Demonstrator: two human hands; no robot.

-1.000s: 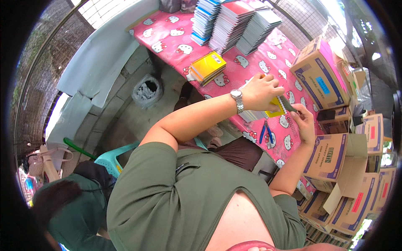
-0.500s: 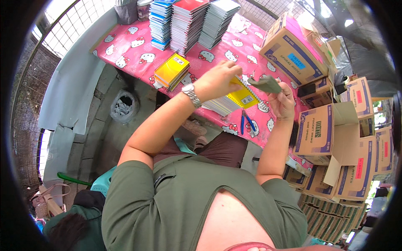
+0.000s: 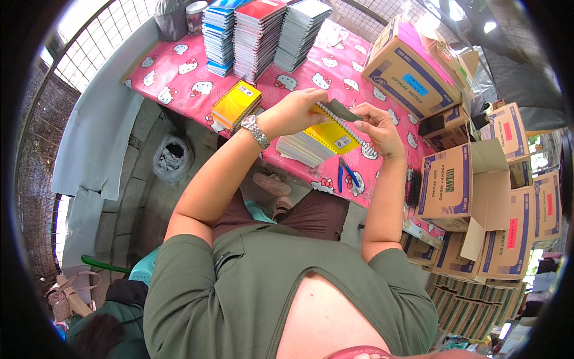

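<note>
Fingers of the left hand [image 3: 294, 110] pinch the spiral edge of a yellow notebook [image 3: 332, 133] at frame centre, while those of the right hand [image 3: 378, 127] grip a dark flat piece [image 3: 342, 110] at the notebook's top edge. Under the notebook lies a pale stack [image 3: 302, 149] on a table [image 3: 179, 75] covered in pink cloth with white cartoon cats, running from upper left to centre right. Beside the stack lie blue-handled pliers [image 3: 347, 175]. Left of the hands sits a yellow notebook pile [image 3: 237, 105]; at top centre stand three tall notebook stacks [image 3: 260, 33]. Below the table, at left, the floor is grey concrete, with a grille wall at upper left. A closed carton [image 3: 412, 69] with a pink top and a blue label rests on the table at upper right. More tan cartons [image 3: 478, 203] with blue and red labels pile along the right edge, one with its flap open.
</note>
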